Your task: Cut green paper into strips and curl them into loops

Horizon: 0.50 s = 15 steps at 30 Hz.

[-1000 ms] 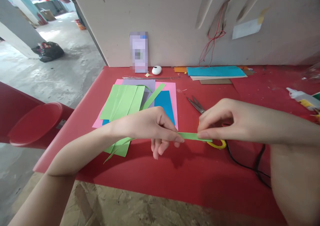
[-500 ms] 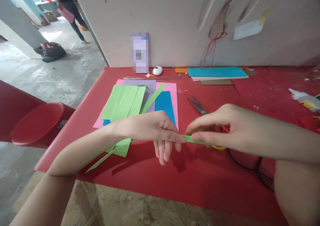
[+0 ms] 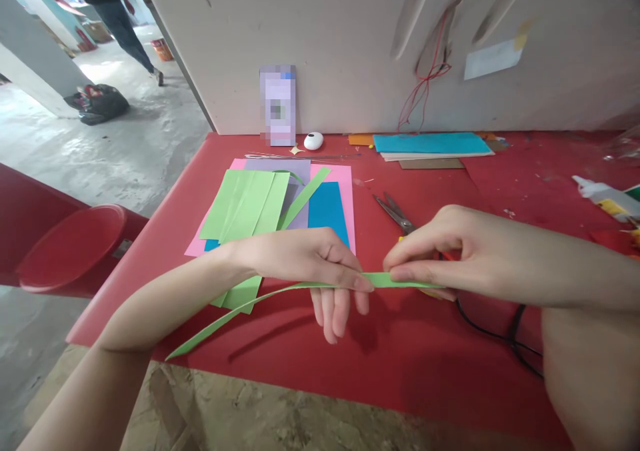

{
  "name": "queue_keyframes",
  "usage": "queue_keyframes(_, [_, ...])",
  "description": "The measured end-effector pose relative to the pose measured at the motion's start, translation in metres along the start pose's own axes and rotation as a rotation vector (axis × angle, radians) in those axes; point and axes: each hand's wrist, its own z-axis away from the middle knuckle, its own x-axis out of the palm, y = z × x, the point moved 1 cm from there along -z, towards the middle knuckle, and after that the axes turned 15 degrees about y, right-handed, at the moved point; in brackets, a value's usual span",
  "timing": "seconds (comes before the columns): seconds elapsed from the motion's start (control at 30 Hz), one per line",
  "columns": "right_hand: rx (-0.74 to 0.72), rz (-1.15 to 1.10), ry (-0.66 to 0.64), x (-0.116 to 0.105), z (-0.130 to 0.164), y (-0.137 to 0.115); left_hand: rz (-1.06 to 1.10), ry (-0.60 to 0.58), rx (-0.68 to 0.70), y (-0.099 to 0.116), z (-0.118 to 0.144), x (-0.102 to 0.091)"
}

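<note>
Both hands' fingers pinching green paper strip (image 3: 380, 280), left hand (image 3: 310, 258), right hand (image 3: 450, 251), above red table (image 3: 390, 358)

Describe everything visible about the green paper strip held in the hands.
The strip is long, narrow, light green paper, thin and flexible. The left hand and right hand pinch it close together above the red table. Between them it runs flat; its free end curves down leftward under the left forearm, past the table edge.
</note>
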Motion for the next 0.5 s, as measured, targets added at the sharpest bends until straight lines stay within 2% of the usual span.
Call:
queue_keyframes(0.33, [0.041,0.028,0.087,-0.006,0.004,-0.001,-0.115,0.219,0.057,0.001,0.003,0.001])
queue_keyframes(0.5, [0.023,0.053,0.142,-0.012,0.007,0.002,-0.168,0.282,0.069,0.006,0.008,0.0])
